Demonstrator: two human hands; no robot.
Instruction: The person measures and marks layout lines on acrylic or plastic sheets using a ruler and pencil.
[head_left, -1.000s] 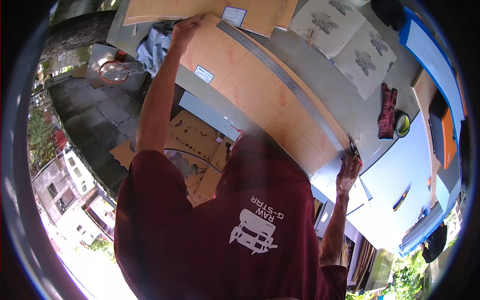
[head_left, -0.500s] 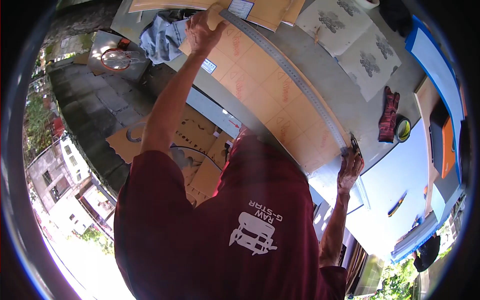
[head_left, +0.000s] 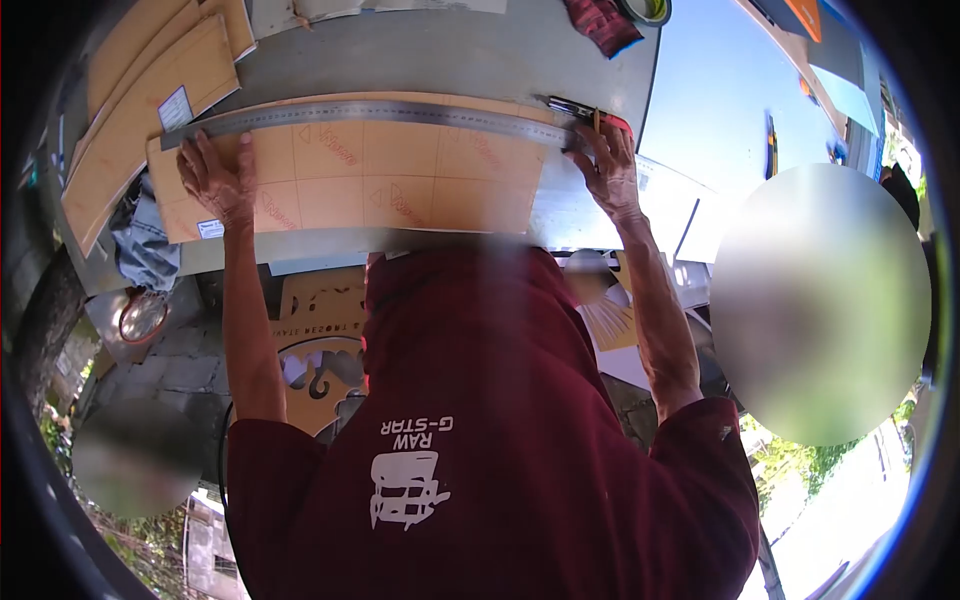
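Note:
A long metal ruler lies along the far edge of a brown paper-covered board marked with red print and grid lines. My left hand rests with spread fingers on the board's left end, its fingertips at the ruler. At the ruler's other end, my right hand has bent fingers and thumb closed round the tip. Just beyond those fingers is a black and red tool, partly hidden by them.
Curved brown boards and a crumpled blue cloth are at the left. Beyond the right hand lie a red-black glove and a tape roll. A yellow-black cutter is on the bright surface at right.
The view has turned and shifted, so the board and ruler now run nearly level across it. Both hands remain at the ruler's two ends.

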